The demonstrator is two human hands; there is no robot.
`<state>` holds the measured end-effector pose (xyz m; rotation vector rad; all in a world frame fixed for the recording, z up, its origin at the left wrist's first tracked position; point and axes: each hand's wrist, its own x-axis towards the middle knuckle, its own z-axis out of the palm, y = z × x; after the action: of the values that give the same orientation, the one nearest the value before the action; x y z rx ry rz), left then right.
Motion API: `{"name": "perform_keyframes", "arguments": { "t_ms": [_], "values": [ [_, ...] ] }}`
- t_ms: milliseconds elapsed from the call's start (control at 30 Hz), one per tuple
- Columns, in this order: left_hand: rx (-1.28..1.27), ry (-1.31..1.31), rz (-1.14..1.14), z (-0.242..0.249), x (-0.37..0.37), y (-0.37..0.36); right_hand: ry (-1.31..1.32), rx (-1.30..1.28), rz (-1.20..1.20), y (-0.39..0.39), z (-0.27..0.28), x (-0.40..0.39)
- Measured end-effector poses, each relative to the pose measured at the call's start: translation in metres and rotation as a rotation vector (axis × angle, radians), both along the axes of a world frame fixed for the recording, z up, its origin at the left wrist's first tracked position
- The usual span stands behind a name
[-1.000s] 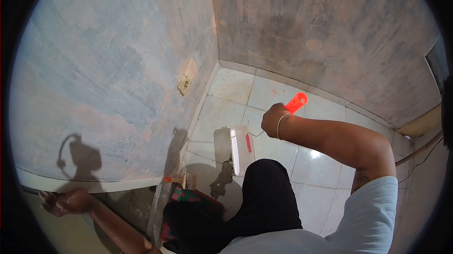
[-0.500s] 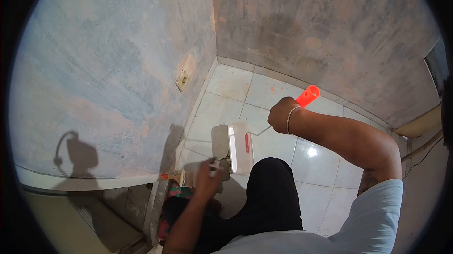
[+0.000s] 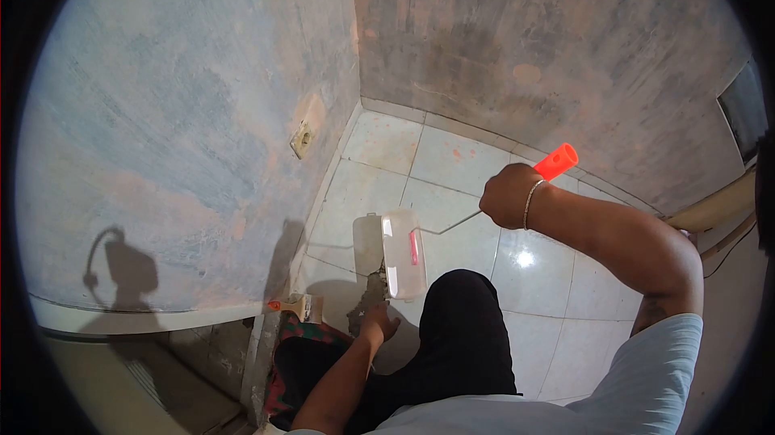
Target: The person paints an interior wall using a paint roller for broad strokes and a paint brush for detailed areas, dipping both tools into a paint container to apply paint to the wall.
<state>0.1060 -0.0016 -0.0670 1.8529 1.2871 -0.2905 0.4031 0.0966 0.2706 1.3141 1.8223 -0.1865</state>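
In my right hand (image 3: pixel 508 196) is a paint roller (image 3: pixel 460 222), its bright orange handle (image 3: pixel 557 162) poking out behind the fist. The roller's thin metal rod reaches left to a pinkish-red piece (image 3: pixel 414 247) at a clear plastic container (image 3: pixel 404 277). My left hand (image 3: pixel 379 322) is low over the floor just below the container's near left corner, thumb apart from the fingers, and no object shows in it. A flat paintbrush (image 3: pixel 303 307) with a red-tipped handle lies left of that hand.
Two patchy plastered walls (image 3: pixel 202 112) meet at a corner ahead, one with a recessed socket box (image 3: pixel 303 140). White floor tiles (image 3: pixel 452 184) carry orange spots. Grey rough material (image 3: pixel 355 322) lies by the container. My bent knee (image 3: pixel 468 306) rises close to it.
My left hand has come down and right, toward the floor beside the container; a pale thing at its fingers no longer shows. My right hand has shifted right with the roller handle.
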Motion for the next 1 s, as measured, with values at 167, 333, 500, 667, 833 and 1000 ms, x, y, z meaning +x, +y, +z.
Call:
{"name": "perform_keyframes", "arguments": {
  "t_ms": [167,333,500,667,833,1000],
  "values": [
    [0.070,0.002,0.043,-0.037,-0.022,0.004,-0.002,-0.048,-0.018,-0.008,-0.008,0.012],
    [0.012,0.005,0.106,-0.024,-0.025,0.009,-0.016,-0.032,-0.026,-0.021,-0.014,0.042],
    [0.083,-0.104,0.088,-0.047,-0.035,0.006,0.018,0.024,-0.053,-0.038,-0.009,0.066],
    [-0.004,-0.135,0.223,-0.018,-0.033,0.014,0.039,0.090,-0.049,-0.052,0.007,0.076],
    [0.001,-0.272,0.390,0.016,-0.056,0.038,0.227,0.408,-0.090,-0.078,0.012,0.101],
    [0.308,-0.594,0.672,0.115,-0.102,0.041,0.535,0.712,-0.184,-0.108,-0.004,0.121]
  ]
}}
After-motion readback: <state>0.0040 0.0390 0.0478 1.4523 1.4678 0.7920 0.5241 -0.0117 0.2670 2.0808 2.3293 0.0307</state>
